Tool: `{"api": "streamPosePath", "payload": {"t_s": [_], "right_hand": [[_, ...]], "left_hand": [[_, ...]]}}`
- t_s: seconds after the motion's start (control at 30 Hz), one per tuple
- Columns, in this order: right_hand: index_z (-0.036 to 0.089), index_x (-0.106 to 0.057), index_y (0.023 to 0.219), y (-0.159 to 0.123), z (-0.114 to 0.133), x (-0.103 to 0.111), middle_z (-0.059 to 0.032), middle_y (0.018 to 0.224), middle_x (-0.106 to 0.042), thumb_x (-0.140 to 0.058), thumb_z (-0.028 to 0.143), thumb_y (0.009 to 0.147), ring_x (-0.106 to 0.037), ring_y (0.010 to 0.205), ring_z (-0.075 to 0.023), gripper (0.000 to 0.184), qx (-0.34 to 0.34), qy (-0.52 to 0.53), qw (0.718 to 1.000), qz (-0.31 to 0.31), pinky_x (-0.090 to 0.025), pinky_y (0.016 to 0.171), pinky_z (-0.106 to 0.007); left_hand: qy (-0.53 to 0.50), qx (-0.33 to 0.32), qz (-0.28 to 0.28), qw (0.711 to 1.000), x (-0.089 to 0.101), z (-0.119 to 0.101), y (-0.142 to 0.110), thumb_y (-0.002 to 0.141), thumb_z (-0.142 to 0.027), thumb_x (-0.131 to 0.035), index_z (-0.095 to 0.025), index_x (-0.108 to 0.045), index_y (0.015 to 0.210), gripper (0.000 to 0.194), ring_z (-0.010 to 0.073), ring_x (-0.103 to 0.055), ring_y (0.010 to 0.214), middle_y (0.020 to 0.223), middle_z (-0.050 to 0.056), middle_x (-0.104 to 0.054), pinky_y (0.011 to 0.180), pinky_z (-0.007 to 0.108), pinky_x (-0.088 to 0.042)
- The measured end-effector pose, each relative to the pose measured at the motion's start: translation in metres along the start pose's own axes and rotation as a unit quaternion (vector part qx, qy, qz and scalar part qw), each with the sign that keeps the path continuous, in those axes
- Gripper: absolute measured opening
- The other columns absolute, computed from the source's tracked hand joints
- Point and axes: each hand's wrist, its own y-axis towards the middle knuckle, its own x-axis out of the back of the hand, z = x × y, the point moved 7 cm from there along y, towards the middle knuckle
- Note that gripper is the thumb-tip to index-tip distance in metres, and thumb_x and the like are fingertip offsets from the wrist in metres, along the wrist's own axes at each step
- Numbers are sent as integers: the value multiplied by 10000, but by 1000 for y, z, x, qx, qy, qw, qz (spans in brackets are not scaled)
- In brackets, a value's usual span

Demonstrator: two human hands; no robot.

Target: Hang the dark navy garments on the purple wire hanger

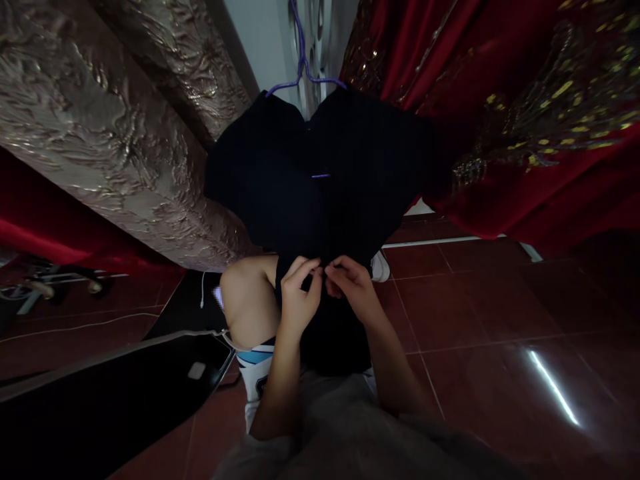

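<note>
A dark, short-sleeved garment (265, 173) hangs by its shoulders on a purple hanger (301, 63) in front of me, its lower part falling over my lap. At its front, my left hand (300, 293) is closed, with thumb and forefinger pinched at the cloth. Close beside it, my right hand (351, 283) is also closed, fingertips pinching the garment's front. The two sets of fingertips nearly meet. Whether a button or other small part lies between them is too dark to tell.
Textured beige-gold cloth (115, 133) hangs at the left, and red cloth with gold sequins (500, 133) at the right. A black surface (125, 387) with a pale cable (150, 340) across it lies at lower left. Red tiles (465, 300) cover the floor.
</note>
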Motion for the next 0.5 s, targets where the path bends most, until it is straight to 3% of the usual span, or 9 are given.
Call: {"api": "streamPosePath", "payload": {"t_s": [0.13, 0.3, 0.4, 0.5], "right_hand": [[183, -677, 847, 7, -4, -2, 35, 519, -575, -783, 457, 801, -414, 411, -64, 298, -74, 105, 991, 22, -236, 410, -197], [167, -695, 729, 22, 5, -5, 50, 481, -518, -833, 345, 663, -314, 396, -31, 235, -83, 179, 980, -17, -167, 406, -200], [176, -710, 739, 43, 41, -8, 48, 488, -511, -812, 327, 665, -363, 421, -45, 197, -24, 155, 987, -38, -202, 410, -205], [190, -710, 776, 72, 104, -16, 53, 528, -519, -787, 349, 731, -382, 442, -47, 183, 76, 103, 991, -35, -218, 415, -201]], "left_hand": [[-56, 60, -44, 996, -4, 10, -6, 956, -159, -593, -224, -628, 1175, 231, 139, -610, 799, 864, 4, -597, 786, 266, -506], [-126, 64, -83, 987, -11, 9, -4, 916, -106, -592, -231, -515, 1218, 336, 118, -570, 730, 801, -31, -546, 743, 242, -474], [-137, 69, -113, 982, -15, 16, -3, 875, -88, -606, -228, -494, 1136, 316, 114, -565, 731, 807, -33, -536, 733, 232, -467], [-132, 90, -122, 980, -27, 35, -5, 839, -62, -622, -225, -469, 1032, 295, 95, -543, 716, 818, -40, -523, 718, 211, -450]]}}
